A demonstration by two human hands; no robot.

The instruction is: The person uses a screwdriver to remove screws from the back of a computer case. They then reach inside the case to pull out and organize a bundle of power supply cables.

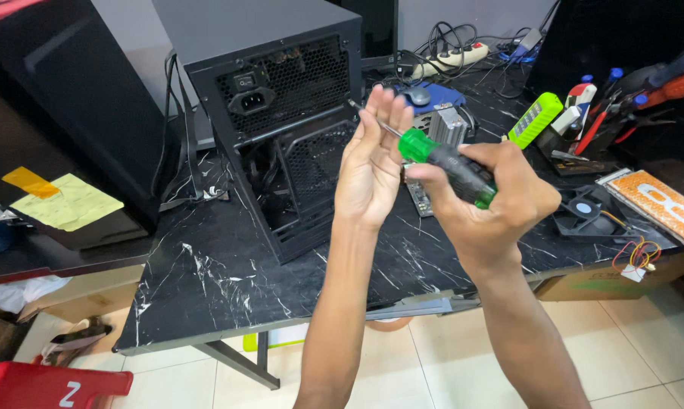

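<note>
Head view. The screwdriver's tip lies behind the left hand's fingertips, so it is hard to tell whether it meets the case; only a short bit of metal shows past the fingers at the upper left. Whether those fingers actually pinch the shaft or just rest along it cannot be made out. Part of the green and black handle is buried in the right hand. The case runs out of the frame at the top, and its inside is dark behind the mesh. A small board just under the handle is mostly covered by both hands.

The screwdriver sits above the marble-look table, just in front of the rear of the case. Its long axis runs on a slant from the lower right, at the handle, to the upper left, where the tip points toward the mesh panel beside the power socket.

The right hand is curled closed round the handle, knuckles up. The left hand stands upright, palm toward the shaft, fingers straight and held close together against the thin metal.

Right of the hands lie a heatsink, a green tool and a fan; a power strip sits at the back.
</note>
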